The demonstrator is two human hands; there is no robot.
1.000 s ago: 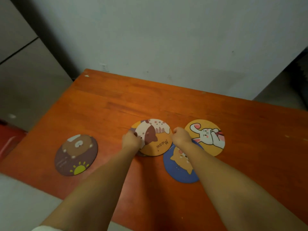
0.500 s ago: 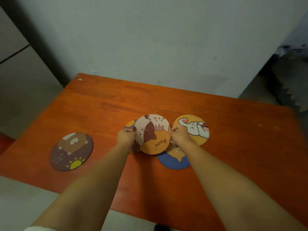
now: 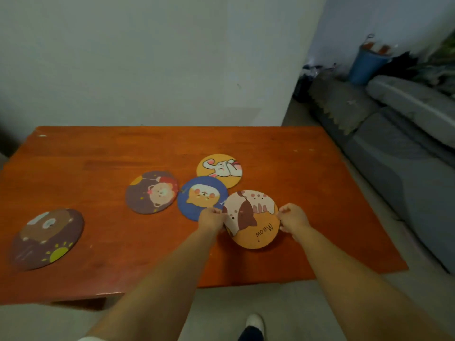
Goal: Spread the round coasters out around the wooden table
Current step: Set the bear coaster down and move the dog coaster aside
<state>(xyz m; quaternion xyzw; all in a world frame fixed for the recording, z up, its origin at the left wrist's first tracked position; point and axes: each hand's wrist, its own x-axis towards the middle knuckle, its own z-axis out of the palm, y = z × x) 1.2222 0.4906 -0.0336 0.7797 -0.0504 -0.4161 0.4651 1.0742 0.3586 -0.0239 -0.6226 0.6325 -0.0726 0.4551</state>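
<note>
Dim, soft indoor light; slight blur, wide-angle bending at edges.

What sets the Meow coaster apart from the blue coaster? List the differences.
1. The Meow coaster is orange with a brown-and-cream cat and lettering; the blue coaster shows an orange animal face and no lettering that I can see.
2. The Meow coaster is gripped at its edges by the left hand and right hand; the blue coaster lies on the table.
3. The blue coaster overlaps the yellow rabbit coaster.

Both are round.

Home living room: grey sofa [image 3: 394,134], low wooden table [image 3: 98,153].
</note>
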